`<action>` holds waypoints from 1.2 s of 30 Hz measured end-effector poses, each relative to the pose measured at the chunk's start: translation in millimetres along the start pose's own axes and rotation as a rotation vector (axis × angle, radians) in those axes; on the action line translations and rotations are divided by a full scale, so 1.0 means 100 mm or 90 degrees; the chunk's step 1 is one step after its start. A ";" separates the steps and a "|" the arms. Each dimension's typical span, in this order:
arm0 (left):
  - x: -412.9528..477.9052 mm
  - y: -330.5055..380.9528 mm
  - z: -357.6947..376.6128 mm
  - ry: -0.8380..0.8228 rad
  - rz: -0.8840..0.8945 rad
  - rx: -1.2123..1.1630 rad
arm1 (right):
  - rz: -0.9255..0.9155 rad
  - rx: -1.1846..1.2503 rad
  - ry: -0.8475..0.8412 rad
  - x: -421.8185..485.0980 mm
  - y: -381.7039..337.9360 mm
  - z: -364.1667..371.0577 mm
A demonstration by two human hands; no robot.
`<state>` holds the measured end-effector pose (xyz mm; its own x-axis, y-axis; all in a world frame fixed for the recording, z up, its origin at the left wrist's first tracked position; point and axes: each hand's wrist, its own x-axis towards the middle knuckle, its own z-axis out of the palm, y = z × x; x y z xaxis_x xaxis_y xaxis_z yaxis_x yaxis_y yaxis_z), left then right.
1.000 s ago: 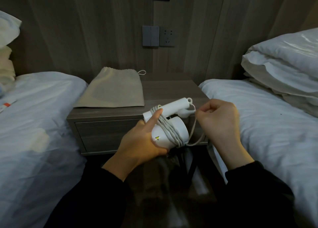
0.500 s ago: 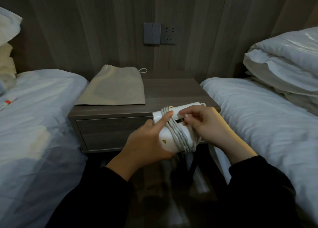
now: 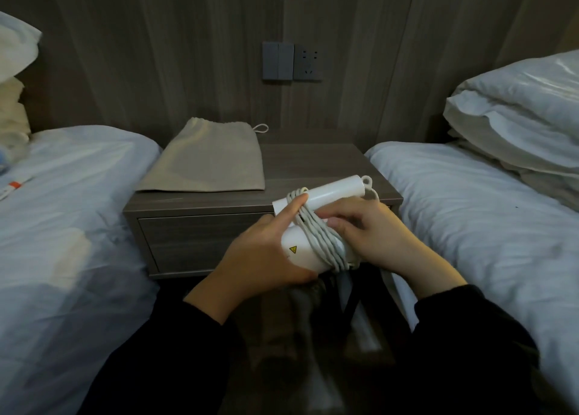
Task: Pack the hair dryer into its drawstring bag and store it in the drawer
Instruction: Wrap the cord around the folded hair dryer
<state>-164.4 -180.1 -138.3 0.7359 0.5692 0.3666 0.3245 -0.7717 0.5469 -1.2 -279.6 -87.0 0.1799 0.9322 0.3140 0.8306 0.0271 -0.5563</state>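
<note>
Now, notes from my remote seat:

Hair dryer: white hair dryer (image 3: 316, 223) held in the air at centre frame, in front of the nightstand (image 3: 313, 164); folded handle points toward upper right.

Cord: grey cord (image 3: 319, 239) wound in several loops around the body; I cannot see where its plug end sits.

Left hand: left hand (image 3: 266, 254) cupped under the body, index finger pressed across the loops near the handle.

Right hand: right hand (image 3: 376, 236) closed over the right side of the windings, fingertips pushed in among them.

Bag: drawstring bag (image 3: 206, 160) lies flat on the nightstand top, left of centre, mouth toward the wall and apparently cinched; well apart from the dryer.

Drawer: drawer (image 3: 200, 242) front looks closed.

Risk, loops: if either hand lets go before the end is tucked, I expect the coil to spring loose.

Risk, bag: a limp, shut mouth needs two hands; freeing one could drop the dryer.

Risk, snag: a stray loop may catch the bag rim.
</note>
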 end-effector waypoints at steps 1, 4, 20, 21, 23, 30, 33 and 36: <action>0.00 -0.01 -0.01 0.001 0.012 0.015 | -0.017 -0.008 -0.046 0.00 0.01 -0.02; -0.03 -0.04 -0.05 -0.016 0.023 0.062 | -0.052 -0.126 -0.064 0.00 0.03 -0.04; -0.04 0.14 -0.13 -0.186 0.123 0.216 | 0.153 -0.106 -0.180 0.00 0.15 -0.21; -0.02 0.13 -0.13 -0.191 0.125 0.208 | 0.154 -0.092 -0.180 0.00 0.16 -0.20; 0.00 0.07 -0.12 -0.190 0.120 0.180 | 0.166 -0.071 -0.173 0.00 0.16 -0.18; 0.05 -0.08 -0.07 0.026 -0.024 -0.076 | 0.353 0.093 -0.006 -0.03 0.29 -0.06; 0.04 0.05 0.04 0.022 -0.093 -0.240 | 0.386 0.149 0.045 -0.04 0.26 -0.04; 0.03 0.15 0.19 0.062 -0.147 -0.322 | 0.386 0.159 0.049 -0.04 0.20 -0.04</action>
<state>-146.5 -195.2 -143.4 0.6138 0.7492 0.2489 0.1275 -0.4052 0.9053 16.4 -283.9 -96.5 0.6219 0.7806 -0.0623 0.4244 -0.4029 -0.8109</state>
